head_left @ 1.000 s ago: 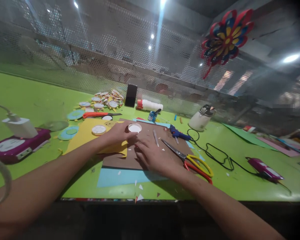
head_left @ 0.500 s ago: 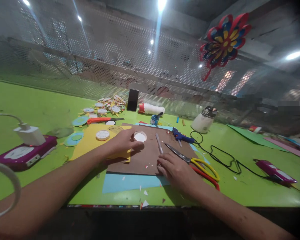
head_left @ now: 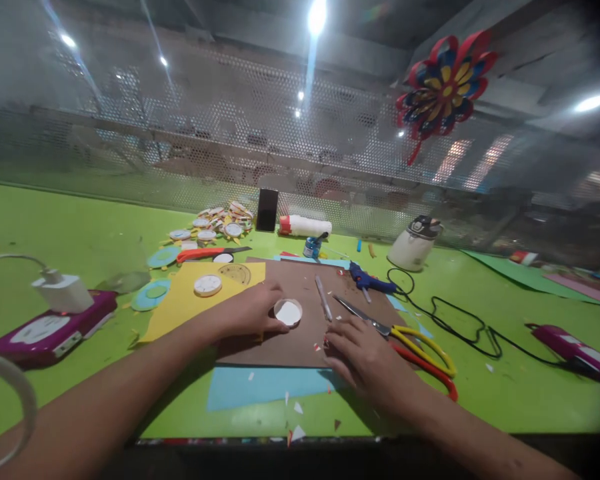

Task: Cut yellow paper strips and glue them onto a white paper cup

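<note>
My left hand (head_left: pixel 250 312) grips a small white round disc (head_left: pixel 288 312) on a brown paper sheet (head_left: pixel 300 327), fingers closed round its rim. My right hand (head_left: pixel 367 357) lies flat with fingers spread on the brown sheet's near right corner, holding nothing. Just right of that hand lie scissors with yellow and red handles (head_left: pixel 420 347). A thin white pen-like stick (head_left: pixel 323 297) lies on the brown sheet between the hands. A yellow sheet (head_left: pixel 180 310) with a round clock-like disc (head_left: pixel 208 285) lies under my left wrist, and a blue sheet (head_left: pixel 260 387) shows below the brown one.
On the green table (head_left: pixel 80 227) are a blue glue gun (head_left: pixel 367 280) with a black cord (head_left: pixel 460 327), a white pot (head_left: pixel 414 245), a glue bottle (head_left: pixel 304 227), a black phone (head_left: pixel 267 209), a heap of paper discs (head_left: pixel 215 223), an orange cutter (head_left: pixel 200 254) and two purple devices (head_left: pixel 45 327) (head_left: pixel 575 347). A paper flower (head_left: pixel 443 83) hangs on the mesh wall.
My left hand drew the white disc nearer across the brown sheet. My right hand slid back and to the right, toward the scissors. The view tilted upward slightly.
</note>
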